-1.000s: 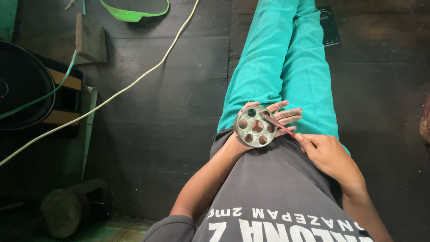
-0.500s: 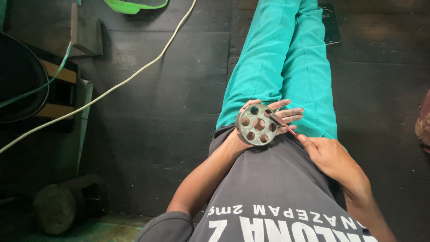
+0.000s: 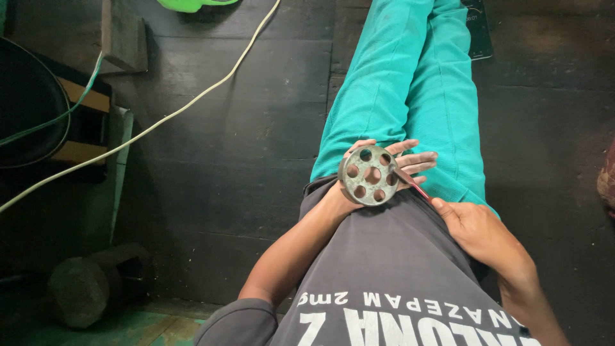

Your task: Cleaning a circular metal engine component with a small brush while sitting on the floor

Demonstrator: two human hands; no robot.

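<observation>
In the left hand (image 3: 378,168), a holed metal disc (image 3: 370,174) is cradled; the right hand (image 3: 477,230) pinches a red-handled tool (image 3: 410,182) at its rim — best kept steady.

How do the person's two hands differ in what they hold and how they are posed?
The left hand cradles a round metal disc pierced with holes, fingers spread flat behind it; the right hand pinches a thin red-handled tool, fingers curled. The left hand lies over the teal trousers, the right hand over the grey shirt. Both are bare and rest on the lap.
</observation>
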